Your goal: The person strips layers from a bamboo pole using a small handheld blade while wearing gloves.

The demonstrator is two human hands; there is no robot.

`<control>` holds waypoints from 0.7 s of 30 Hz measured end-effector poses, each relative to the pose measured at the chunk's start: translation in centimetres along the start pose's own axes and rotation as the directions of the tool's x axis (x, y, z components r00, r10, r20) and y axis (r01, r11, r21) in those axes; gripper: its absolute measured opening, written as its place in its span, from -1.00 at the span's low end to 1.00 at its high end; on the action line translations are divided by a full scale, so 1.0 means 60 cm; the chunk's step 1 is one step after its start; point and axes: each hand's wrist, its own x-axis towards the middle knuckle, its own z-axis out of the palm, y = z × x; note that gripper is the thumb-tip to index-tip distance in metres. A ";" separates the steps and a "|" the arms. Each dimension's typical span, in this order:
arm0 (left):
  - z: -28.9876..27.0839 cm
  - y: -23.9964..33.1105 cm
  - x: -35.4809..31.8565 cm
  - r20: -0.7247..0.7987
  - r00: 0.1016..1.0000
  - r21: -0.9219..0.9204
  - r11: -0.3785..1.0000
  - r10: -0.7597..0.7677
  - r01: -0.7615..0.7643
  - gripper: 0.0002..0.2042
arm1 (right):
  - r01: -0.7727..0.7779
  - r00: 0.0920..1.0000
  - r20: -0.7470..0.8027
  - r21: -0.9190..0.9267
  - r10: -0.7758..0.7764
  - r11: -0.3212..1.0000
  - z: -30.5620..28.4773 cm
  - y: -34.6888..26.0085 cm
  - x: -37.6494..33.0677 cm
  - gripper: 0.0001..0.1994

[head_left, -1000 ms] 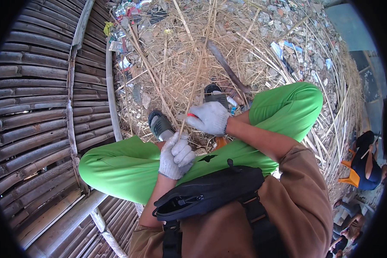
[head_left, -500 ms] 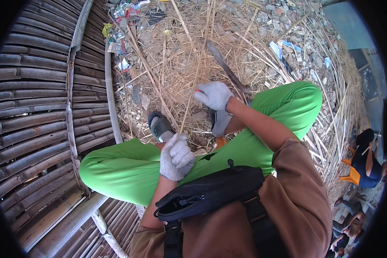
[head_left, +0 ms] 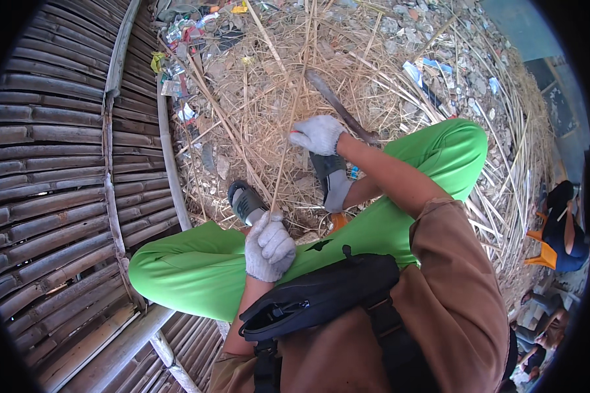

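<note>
Straw-coloured strip (head_left: 281, 170): gripped low by the gloved left hand (head_left: 270, 246), extending outward over straw-littered ground (head_left: 259, 92). Right hand (head_left: 319, 135), closed around a red object (head_left: 295, 131), has shifted farther from the left, leaving more strip between them.

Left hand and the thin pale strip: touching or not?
Touching. The head view shows the gloved left hand closed around the lower end of the thin pale strip, which emerges from the top of the fist.

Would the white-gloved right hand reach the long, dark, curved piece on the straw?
Probably yes: nothing visible blocks the right hand from the dark piece, though that hand seems to grip something red.
</note>
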 end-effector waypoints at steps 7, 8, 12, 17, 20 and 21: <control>-0.007 0.006 0.011 0.006 1.000 0.075 0.997 -0.011 0.011 -0.66 | -0.125 0.992 -0.003 -0.063 0.125 0.990 -0.014 0.036 0.020 -0.40; -0.008 0.005 0.012 0.011 1.000 0.076 0.997 -0.013 0.012 -0.66 | -0.125 0.992 -0.007 -0.067 0.125 0.990 -0.014 0.036 0.015 -0.40; -0.006 -0.002 0.002 -0.097 0.993 0.358 0.933 0.074 -0.035 -0.72 | -0.190 0.979 0.071 0.021 0.188 0.982 -0.006 -0.029 -0.032 -0.37; -0.021 -0.008 0.011 -0.118 0.986 0.426 0.903 0.119 -0.058 -0.74 | -0.073 0.971 0.232 0.069 0.055 0.995 -0.024 -0.140 -0.125 -0.38; -0.017 -0.010 0.011 -0.076 0.992 0.433 0.899 0.104 -0.062 -0.75 | -0.035 0.977 0.209 0.023 0.029 0.999 -0.033 -0.140 -0.128 -0.37; -0.009 -0.017 0.009 -0.118 0.986 0.472 0.880 0.115 -0.046 -0.75 | -0.039 0.979 0.202 0.019 0.034 0.999 -0.037 -0.111 -0.113 -0.37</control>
